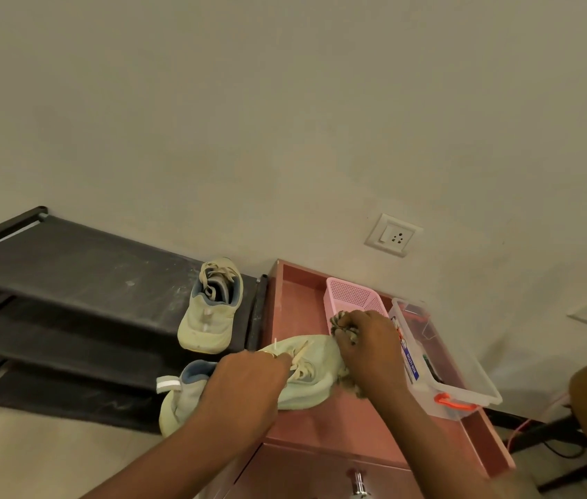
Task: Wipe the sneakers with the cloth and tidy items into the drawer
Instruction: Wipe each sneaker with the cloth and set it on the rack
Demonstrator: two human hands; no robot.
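Note:
A pale green sneaker [306,383] lies on its side across the left edge of the pink cabinet top [356,426]. My left hand [245,387] grips it over the laces and collar. My right hand [371,351] holds a crumpled patterned cloth [346,327] against the sneaker's toe; part of the cloth shows under my wrist. The second sneaker [211,311] stands upright on the top shelf of the black shoe rack [68,268], apart from both hands. A drawer front with a metal knob [358,482] shows below the cabinet top.
A pink mesh basket [353,293] and a clear plastic box [443,358] with orange latches and small items stand at the back right of the cabinet top. Wall sockets are above. Cables trail on the floor at right.

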